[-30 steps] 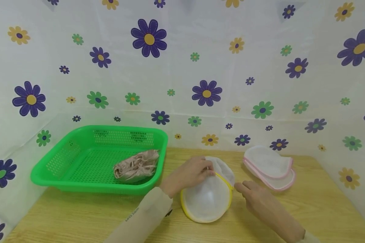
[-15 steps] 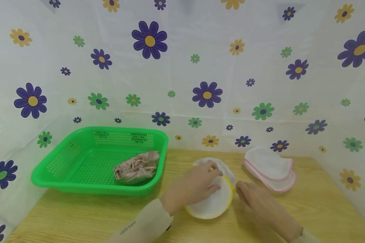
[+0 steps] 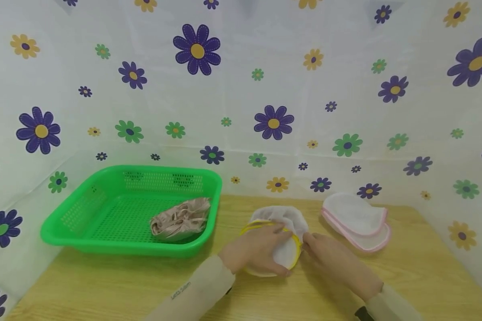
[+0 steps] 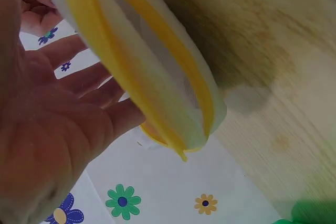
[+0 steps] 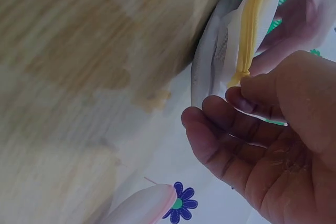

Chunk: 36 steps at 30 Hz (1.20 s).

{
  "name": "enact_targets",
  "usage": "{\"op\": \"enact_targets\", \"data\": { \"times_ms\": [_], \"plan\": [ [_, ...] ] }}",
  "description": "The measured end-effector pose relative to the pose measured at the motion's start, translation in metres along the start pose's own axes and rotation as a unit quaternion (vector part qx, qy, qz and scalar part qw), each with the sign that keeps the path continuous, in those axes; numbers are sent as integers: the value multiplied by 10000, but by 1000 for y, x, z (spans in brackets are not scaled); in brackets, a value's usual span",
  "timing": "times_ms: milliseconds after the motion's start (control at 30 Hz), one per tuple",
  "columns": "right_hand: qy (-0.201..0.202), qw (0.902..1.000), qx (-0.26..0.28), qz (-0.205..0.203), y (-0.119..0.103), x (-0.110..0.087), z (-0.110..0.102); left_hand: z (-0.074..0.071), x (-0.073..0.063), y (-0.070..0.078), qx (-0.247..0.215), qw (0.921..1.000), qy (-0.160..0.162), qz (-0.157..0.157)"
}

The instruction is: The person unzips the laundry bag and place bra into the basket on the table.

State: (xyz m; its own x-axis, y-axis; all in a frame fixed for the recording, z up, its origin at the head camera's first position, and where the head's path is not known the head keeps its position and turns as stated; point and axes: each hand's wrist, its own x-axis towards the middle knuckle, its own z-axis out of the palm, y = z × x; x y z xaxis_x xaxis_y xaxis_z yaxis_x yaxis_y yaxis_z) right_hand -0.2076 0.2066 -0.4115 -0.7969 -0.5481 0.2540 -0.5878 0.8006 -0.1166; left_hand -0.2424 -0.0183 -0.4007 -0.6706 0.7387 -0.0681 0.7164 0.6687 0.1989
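A round white mesh laundry bag point(image 3: 287, 257) with yellow edging lies on the wooden table, its rear part puffed up. My left hand point(image 3: 261, 249) rests across its top with fingers extended and spread. In the left wrist view, two yellow bands point(image 4: 178, 56) run along the bag's edge beside the open palm. At the bag's right edge, my right hand point(image 3: 337, 261) pinches the end of the yellow zipper point(image 5: 252, 24) between thumb and forefinger; the pull itself is mostly hidden. The other right fingers are curled.
To the left stands a green plastic basket point(image 3: 132, 250) holding a bundle of shiny beige fabric point(image 3: 180, 220). White mesh pieces with pink edging point(image 3: 353, 216) lie at the back right. A flower-print sheet point(image 3: 241, 98) hangs behind the table.
My left hand has shifted from gripping the bag's upper edge to lying spread over its top. My right hand has moved slightly left along the edge. The bag looks more bunched.
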Motion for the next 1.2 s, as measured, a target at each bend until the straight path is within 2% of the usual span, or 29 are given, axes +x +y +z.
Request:
{"op": "enact_targets", "data": {
  "times_ms": [167, 333, 400, 533, 767, 1200],
  "plan": [
    [-134, 9998, -115, -15, -1, 6, 0, -2, 0, -1, -189, 9995, -223, -77],
    [-410, 9991, -61, -30, 2, 5, 1, -2, 2, -6, -380, 9992, -82, 99],
    [-452, 9990, 22, -38, 5, 4, 2, -2, 3, -8, -461, 9989, -95, 57],
    [-365, 9988, 303, -115, 9, 2, 2, -5, 3, -10, -550, 9983, -191, -49],
    [-120, 9964, 813, -207, 9, -1, 0, -6, 4, -14, -617, 9980, -139, 69],
    [-38, 9965, 823, -166, 4, -5, 0, -3, 2, -15, -602, 9981, -145, 47]
  ]
}}
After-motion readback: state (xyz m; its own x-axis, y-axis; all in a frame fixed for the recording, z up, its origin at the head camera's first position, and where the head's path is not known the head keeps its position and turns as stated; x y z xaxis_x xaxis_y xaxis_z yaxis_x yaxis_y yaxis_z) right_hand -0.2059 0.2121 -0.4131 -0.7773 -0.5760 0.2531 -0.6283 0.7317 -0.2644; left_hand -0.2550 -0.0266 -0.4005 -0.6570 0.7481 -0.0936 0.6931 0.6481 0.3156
